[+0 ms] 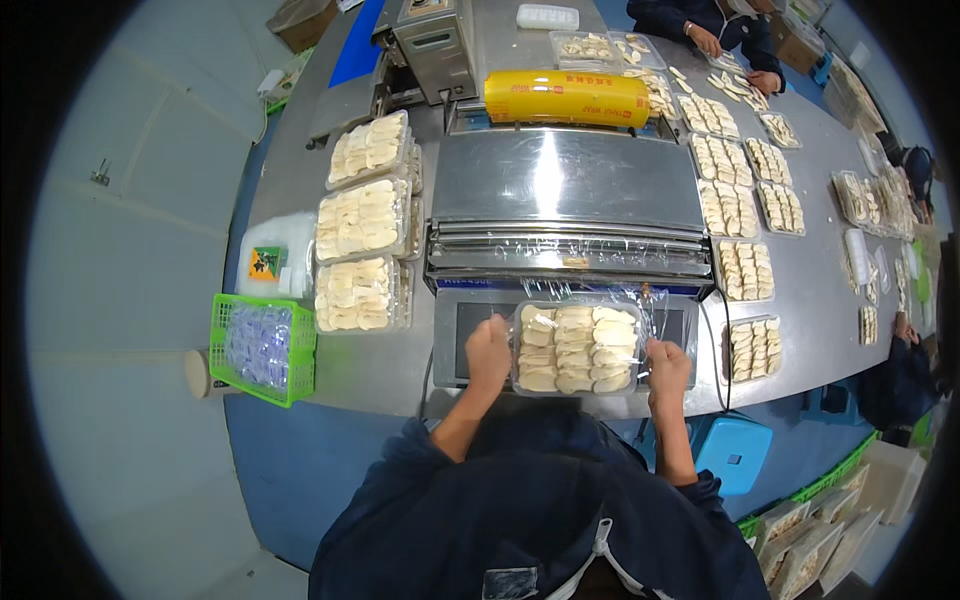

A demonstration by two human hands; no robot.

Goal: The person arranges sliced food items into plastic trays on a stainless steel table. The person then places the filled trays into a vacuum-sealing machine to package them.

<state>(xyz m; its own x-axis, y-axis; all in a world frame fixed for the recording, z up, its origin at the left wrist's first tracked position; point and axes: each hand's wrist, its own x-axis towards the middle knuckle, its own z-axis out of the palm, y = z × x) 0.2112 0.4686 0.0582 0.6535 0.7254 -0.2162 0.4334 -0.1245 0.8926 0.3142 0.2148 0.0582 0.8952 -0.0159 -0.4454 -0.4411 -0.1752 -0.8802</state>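
In front of me a clear plastic tray of pale sliced mushrooms (pixel 576 349) sits over the front plate (pixel 466 371) of a steel film-wrapping machine (pixel 487 180). The slices lie in three overlapping columns. Clear cling film (pixel 654 309) stretches from the machine's front rollers to around the tray. My left hand (pixel 489 354) is closed on the film at the tray's left side. On the right side, my right hand (pixel 669 369) pinches the film in a fist. How the film lies under the tray is hidden.
A yellow film roll (pixel 568 99) rests atop the machine. Stacked mushroom trays (pixel 358 294) stand left, beside a green basket (pixel 300 360) of small packets. More filled trays (pixel 742 270) line the right. A co-worker's hands (pixel 703 40) handle slices at the far right. A blue stool (pixel 735 454) stands below.
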